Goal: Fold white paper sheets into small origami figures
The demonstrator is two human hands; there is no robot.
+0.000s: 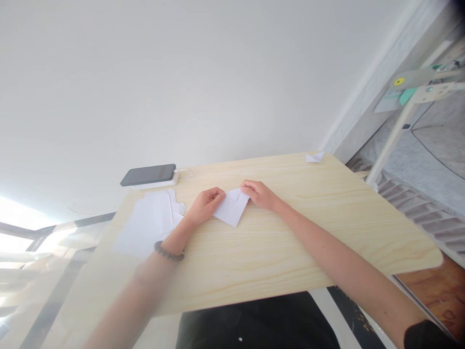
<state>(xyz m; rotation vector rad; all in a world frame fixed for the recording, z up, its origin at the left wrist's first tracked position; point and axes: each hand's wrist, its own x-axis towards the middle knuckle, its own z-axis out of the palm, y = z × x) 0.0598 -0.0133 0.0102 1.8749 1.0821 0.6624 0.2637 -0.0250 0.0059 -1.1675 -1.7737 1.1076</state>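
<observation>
A folded white paper (231,208) lies on the light wooden table (276,252) between my two hands. My left hand (208,203) pinches its upper left edge, fingers curled together. My right hand (258,193) pinches the upper right corner, fingers closed on the fold. A dark bead bracelet (167,252) sits on my left wrist.
A stack of white sheets (148,223) lies left of my hands. A dark phone (148,174) rests on a white box at the table's far left edge, with a cable. A small folded paper piece (314,156) sits at the far right corner. A lamp stand (403,116) rises at right.
</observation>
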